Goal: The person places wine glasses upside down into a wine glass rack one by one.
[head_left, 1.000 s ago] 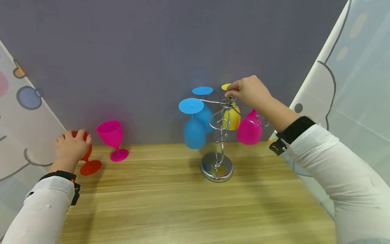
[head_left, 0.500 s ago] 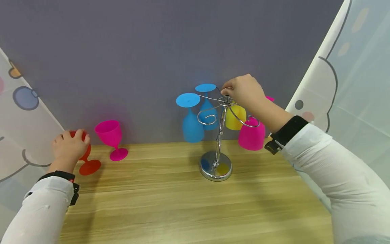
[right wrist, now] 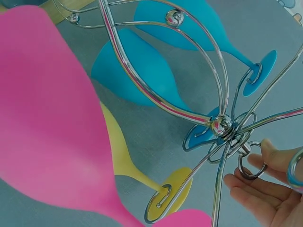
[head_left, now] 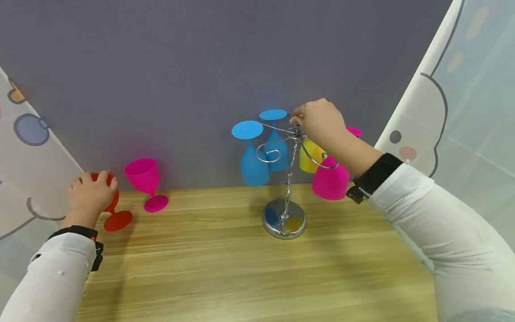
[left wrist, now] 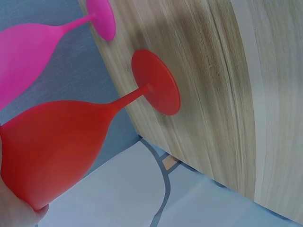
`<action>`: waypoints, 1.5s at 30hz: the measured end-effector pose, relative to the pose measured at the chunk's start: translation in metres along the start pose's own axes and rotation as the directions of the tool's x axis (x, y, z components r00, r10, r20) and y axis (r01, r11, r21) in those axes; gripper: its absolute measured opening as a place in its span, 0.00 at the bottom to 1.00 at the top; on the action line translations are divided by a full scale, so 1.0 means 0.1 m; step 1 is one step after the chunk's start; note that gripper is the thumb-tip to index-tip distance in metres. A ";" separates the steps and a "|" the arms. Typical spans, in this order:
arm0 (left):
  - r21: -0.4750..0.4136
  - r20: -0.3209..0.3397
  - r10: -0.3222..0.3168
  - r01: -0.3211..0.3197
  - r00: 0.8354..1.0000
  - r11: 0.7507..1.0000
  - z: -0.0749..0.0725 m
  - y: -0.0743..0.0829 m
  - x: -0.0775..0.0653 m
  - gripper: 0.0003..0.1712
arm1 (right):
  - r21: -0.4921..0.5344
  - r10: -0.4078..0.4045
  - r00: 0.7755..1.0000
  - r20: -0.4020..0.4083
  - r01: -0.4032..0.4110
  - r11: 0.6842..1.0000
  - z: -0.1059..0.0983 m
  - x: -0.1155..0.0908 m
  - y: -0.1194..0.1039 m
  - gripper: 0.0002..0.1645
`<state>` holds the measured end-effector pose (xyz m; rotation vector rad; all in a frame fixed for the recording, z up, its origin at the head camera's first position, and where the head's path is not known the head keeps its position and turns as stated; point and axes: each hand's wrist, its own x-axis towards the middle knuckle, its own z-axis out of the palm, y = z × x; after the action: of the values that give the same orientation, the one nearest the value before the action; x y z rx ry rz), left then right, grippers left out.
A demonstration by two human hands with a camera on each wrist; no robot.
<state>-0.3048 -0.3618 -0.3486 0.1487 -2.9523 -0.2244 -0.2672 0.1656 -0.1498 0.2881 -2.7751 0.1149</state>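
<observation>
My left hand (head_left: 90,192) grips the bowl of a red plastic goblet (left wrist: 61,146) from above. The goblet's round foot (head_left: 118,220) rests on the table near the left side. At the right, my right hand (head_left: 322,123) pinches the small metal ring (right wrist: 249,177) topping a chrome goblet rack (head_left: 284,219). Upside down on the rack's curled arms hang two blue goblets (head_left: 255,165), a yellow goblet (head_left: 310,156) and a pink goblet (head_left: 331,181). Two curled arms at the front carry nothing. Part of the yellow goblet is hidden behind my right hand.
Another pink goblet (head_left: 143,176) stands upright just right of the red one. Behind the wooden table (head_left: 225,268) rises a grey panel (head_left: 181,89), and printed curtains (head_left: 474,112) flank both sides.
The rack has turned: its front arms swung left, while the rear blue goblet shifted right. My right hand moved slightly left with the ring. My left hand stays on the red goblet.
</observation>
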 end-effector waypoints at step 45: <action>-0.257 -0.171 -0.240 0.192 0.956 0.947 -0.42 0.07 -0.41 0.36 | 0.243 -0.338 0.901 -0.273 0.404 0.882 0.45 -1.17 -0.58 0.46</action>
<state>-0.2570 -0.3565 -0.3133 0.4378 -2.6798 -0.5562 -0.1621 0.1257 -0.2303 0.8288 -2.4198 0.4378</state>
